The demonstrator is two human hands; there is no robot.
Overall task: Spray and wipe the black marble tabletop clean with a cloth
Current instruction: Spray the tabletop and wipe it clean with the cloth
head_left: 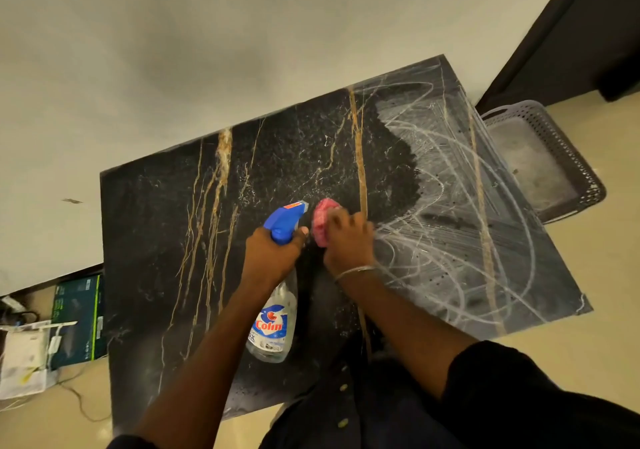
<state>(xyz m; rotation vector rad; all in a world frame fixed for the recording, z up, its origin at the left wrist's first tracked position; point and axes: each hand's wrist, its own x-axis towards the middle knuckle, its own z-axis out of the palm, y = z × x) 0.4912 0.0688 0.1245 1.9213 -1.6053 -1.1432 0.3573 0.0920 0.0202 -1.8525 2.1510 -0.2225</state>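
Two hands work in the head view: the left hand [273, 254] grips the spray bottle [273, 320] over the counter [166, 240], the right hand [348, 240] clutches the pink cloth [322, 221] at mid-counter, so wiping seems underway, the unstreaked left half probably next.

Black marble tabletop [166, 240], white smears [450, 206], pink cloth [322, 221]

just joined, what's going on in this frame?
A person is cleaning the black marble tabletop. The left hand grips a spray bottle by its blue trigger head, nozzle pointing away from the person. The right hand holds a bunched pink cloth down at the marble near the middle. Whitish swirled streaks cover the right part of the top. The left part looks dark.
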